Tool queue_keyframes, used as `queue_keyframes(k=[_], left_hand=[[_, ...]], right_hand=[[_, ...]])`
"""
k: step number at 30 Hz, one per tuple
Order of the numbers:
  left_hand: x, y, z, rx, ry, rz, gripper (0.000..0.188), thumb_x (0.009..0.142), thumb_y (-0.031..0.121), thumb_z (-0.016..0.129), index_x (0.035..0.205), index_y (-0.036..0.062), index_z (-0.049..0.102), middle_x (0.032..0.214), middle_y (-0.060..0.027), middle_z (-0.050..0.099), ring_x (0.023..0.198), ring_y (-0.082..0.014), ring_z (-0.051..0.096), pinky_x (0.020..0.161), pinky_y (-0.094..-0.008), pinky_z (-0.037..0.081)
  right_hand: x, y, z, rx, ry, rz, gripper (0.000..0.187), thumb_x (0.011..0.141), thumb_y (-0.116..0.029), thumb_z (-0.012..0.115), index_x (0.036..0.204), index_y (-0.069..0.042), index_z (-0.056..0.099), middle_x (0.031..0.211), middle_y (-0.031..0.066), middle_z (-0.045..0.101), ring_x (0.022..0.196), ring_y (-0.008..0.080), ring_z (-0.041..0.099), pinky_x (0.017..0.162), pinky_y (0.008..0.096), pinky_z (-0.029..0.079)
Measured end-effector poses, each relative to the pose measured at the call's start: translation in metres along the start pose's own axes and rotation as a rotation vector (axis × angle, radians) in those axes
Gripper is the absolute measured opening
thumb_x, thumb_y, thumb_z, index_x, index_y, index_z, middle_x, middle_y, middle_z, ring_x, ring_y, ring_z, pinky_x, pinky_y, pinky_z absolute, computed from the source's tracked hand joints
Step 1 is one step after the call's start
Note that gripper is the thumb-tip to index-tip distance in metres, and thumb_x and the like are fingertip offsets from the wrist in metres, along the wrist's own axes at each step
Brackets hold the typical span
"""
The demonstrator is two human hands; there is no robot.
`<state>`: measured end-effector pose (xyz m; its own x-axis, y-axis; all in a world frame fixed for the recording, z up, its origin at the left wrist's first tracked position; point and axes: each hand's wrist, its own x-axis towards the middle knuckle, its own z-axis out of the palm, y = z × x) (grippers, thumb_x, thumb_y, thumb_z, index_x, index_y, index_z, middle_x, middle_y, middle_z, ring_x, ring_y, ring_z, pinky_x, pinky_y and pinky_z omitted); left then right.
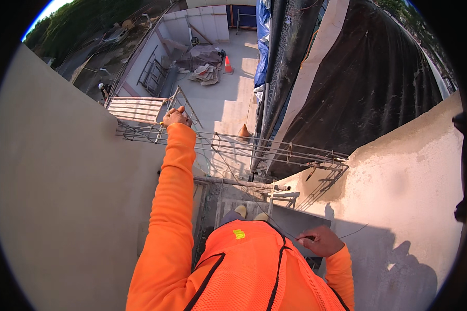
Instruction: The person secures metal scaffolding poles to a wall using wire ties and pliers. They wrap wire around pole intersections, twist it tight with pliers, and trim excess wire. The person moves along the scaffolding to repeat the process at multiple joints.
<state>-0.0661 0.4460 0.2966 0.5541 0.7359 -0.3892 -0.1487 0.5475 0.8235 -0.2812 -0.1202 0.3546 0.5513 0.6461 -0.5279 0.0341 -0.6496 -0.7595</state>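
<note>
My left arm reaches forward, and my left hand is closed at the left part of a rebar cage. What its fingers hold is hidden; a small yellow bit shows beside them. The cage of thin steel bars and square ties spans the gap between two concrete walls. Low on the right, close to my vest, my right hand is closed around a thin dark wire. One length of this wire runs up toward the cage, and a loose end sticks out to the right of the hand.
Beneath the cage lies a horizontal metal pipe. My boots stand on a narrow platform. Concrete walls rise on both sides. Far below are an orange cone, piled sheets and scaffold frames. Black sheeting hangs at right.
</note>
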Motion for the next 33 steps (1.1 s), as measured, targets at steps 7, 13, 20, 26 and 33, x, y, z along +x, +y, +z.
queue_keyframes(k=[7,13,20,26,33], left_hand=[[-0.014,-0.008,0.031,0.044,0.076,0.041,0.032,0.098,-0.005,0.047,0.126,0.0110,0.045,0.091,-0.0157,0.076,0.049,-0.0157,0.056,0.037,-0.0312,0.038],[-0.037,-0.016,0.069,0.188,0.000,0.070,0.038,0.099,-0.006,0.048,0.131,0.0095,0.038,0.100,-0.0147,0.078,0.051,-0.0139,0.056,0.039,-0.0272,0.039],[-0.040,-0.028,0.086,0.167,-0.031,0.071,0.009,0.104,0.008,0.060,0.112,0.0104,0.058,0.097,-0.0076,0.074,0.063,-0.0134,0.061,0.044,-0.0271,0.043],[-0.043,-0.053,0.098,0.356,-0.213,0.066,0.012,0.109,0.019,0.054,0.112,0.0081,0.058,0.079,-0.0013,0.062,0.062,-0.0126,0.058,0.048,-0.0291,0.048],[-0.040,-0.037,0.090,0.661,-0.360,-0.228,0.035,0.112,0.029,0.044,0.120,0.0052,0.068,0.068,-0.0007,0.049,0.054,-0.0167,0.049,0.054,-0.0343,0.054]], right_hand=[[-0.034,-0.007,-0.004,0.920,0.514,-0.175,0.014,0.093,-0.010,0.076,0.105,-0.002,0.077,0.093,0.0150,0.074,0.077,0.0253,0.070,0.070,0.0361,0.054],[-0.041,0.003,0.015,-0.286,1.194,0.188,0.014,0.096,-0.009,0.074,0.107,0.001,0.072,0.092,0.0085,0.070,0.078,0.0158,0.067,0.068,0.0377,0.052],[-0.083,0.001,0.026,0.606,0.354,-0.143,0.006,0.090,-0.003,0.079,0.089,0.001,0.075,0.092,0.0102,0.070,0.072,0.0158,0.065,0.067,0.0337,0.053],[-0.060,0.014,0.031,0.248,1.442,0.253,0.006,0.089,-0.008,0.080,0.089,-0.003,0.077,0.090,0.0094,0.068,0.071,0.0192,0.063,0.065,0.0346,0.050],[-0.108,0.011,0.043,0.495,0.448,-0.202,0.013,0.088,-0.010,0.081,0.081,-0.007,0.071,0.085,0.0054,0.064,0.076,0.0213,0.061,0.065,0.0360,0.049]])
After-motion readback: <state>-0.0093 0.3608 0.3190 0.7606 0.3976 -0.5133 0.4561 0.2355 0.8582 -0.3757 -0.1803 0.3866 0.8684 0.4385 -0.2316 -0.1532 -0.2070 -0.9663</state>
